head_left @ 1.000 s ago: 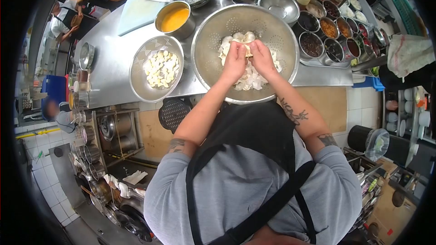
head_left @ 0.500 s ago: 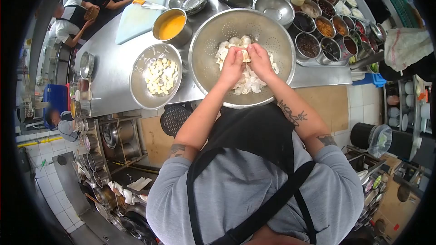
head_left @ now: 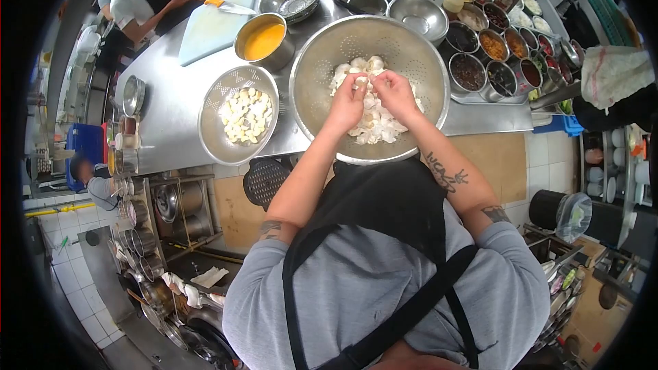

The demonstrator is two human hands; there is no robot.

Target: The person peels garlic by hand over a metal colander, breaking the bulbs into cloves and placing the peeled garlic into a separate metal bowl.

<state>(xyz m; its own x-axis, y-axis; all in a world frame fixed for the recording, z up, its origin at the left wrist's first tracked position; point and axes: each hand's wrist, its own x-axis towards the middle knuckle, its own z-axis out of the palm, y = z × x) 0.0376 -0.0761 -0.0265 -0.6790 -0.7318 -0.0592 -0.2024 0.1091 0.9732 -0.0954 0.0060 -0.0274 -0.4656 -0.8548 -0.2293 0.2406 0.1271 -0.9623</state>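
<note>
The left hand (head_left: pixel 348 101) and right hand (head_left: pixel 399 97) met with bent, pinching fingers around a garlic piece (head_left: pixel 368 84), over the garlic heap (head_left: pixel 373 123) inside the large colander (head_left: pixel 310 82). Mostly hidden by fingers, the piece showed neither its long axis nor its pointing direction clearly.

Both forearms angle in toward twelve o'clock, left hand (head_left: pixel 351 101) and right hand (head_left: pixel 395 93) almost meeting, fingers pinched, right forearm (head_left: pixel 445 154) showing dark tattoos.
</note>
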